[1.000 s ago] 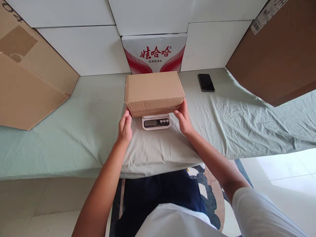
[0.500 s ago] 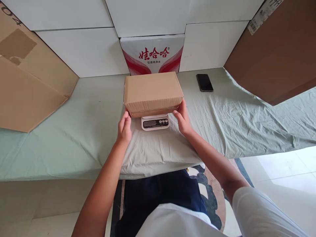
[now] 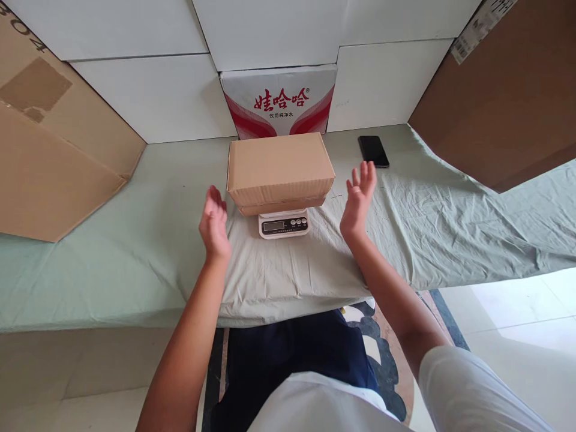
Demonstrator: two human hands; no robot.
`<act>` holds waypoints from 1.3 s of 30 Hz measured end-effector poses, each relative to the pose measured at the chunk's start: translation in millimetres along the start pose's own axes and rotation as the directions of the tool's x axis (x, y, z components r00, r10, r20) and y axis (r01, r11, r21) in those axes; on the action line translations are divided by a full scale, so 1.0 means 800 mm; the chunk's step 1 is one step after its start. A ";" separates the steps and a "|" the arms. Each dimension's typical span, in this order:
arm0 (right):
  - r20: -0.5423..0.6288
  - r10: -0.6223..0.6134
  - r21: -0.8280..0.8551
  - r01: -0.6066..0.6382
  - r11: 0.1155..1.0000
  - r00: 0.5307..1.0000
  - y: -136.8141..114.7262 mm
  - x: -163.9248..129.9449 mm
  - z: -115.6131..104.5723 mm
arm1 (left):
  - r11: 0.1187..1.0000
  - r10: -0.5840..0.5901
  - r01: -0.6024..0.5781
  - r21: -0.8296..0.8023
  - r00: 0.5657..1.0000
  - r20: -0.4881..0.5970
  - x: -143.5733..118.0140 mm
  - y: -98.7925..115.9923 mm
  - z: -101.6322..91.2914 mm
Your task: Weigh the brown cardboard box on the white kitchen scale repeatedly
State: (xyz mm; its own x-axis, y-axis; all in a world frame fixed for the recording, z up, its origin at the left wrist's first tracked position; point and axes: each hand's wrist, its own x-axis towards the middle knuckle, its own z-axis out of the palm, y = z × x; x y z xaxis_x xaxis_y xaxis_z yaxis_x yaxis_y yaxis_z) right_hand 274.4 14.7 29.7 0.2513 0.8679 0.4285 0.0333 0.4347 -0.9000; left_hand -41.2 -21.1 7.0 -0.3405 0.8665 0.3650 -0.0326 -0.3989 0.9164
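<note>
A closed brown cardboard box rests on a small white digital scale, covering the weighing platform. Only the scale's front shows, with a grey display and several buttons. To the left of the box, my left hand is raised with its fingers extended, touching nothing. My right hand is held off the box's right side, palm turned inward and fingers spread, holding nothing. Its fingertips appear just in front of a black smartphone lying on the cloth.
A pale green cloth covers the table. Behind the box stands a white and red carton against white panels. Large cardboard sheets flank both sides, one at left and a darker one at right.
Both hands have let go of the cardboard box and moved outward, one to each side. The box stays on the scale.
</note>
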 end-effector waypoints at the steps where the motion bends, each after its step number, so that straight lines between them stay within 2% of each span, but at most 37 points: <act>1: -0.057 0.000 -0.003 0.000 1.000 0.998 0.003 0.009 -0.011 | 1.000 0.007 -0.008 -0.028 0.999 -0.040 0.004 0.001 -0.004; 4: -0.142 0.026 -0.074 -0.037 0.997 0.990 0.015 0.032 -0.037 | 0.996 -0.008 -0.001 -0.093 0.995 -0.104 0.012 -0.002 -0.013; 6: -0.122 0.063 -0.089 -0.074 0.993 0.991 0.021 0.038 -0.041 | 0.995 -0.030 0.022 -0.101 0.996 -0.084 0.014 -0.006 -0.013; 8: -0.041 0.118 -0.041 -0.120 0.992 0.992 0.025 0.033 -0.031 | 0.994 -0.069 0.067 -0.087 0.997 -0.025 0.012 -0.010 -0.008; 11: 0.140 0.166 0.027 -0.171 0.985 0.976 0.020 0.010 -0.001 | 0.987 -0.145 0.149 -0.055 0.987 0.072 0.007 -0.012 0.003; 14: 0.301 0.121 0.029 -0.136 0.990 0.946 0.005 -0.015 0.026 | 0.984 -0.170 0.174 -0.028 0.979 0.112 0.004 -0.013 0.009; 16: 0.356 0.091 0.035 -0.111 0.993 0.930 -0.005 -0.025 0.034 | 0.986 -0.165 0.167 -0.016 0.980 0.113 0.003 -0.013 0.010; 20: 0.353 0.096 0.033 -0.115 0.993 0.931 -0.015 -0.029 0.036 | 0.989 -0.146 0.145 0.012 0.982 0.119 0.002 -0.014 0.008; 39: 0.367 0.104 -0.015 -0.106 0.994 0.924 -0.006 -0.026 0.034 | 0.985 -0.173 0.172 0.020 0.978 0.114 -0.001 -0.011 0.008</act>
State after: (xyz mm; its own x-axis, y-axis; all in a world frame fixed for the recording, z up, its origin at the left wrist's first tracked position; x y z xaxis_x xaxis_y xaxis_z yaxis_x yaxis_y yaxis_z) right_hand 243.1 1.2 27.6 -0.1195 0.9358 0.3317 0.0206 0.3363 -0.9415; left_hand -34.2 -16.3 -0.1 -0.2201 0.9509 0.2174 -0.0721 -0.2381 0.9686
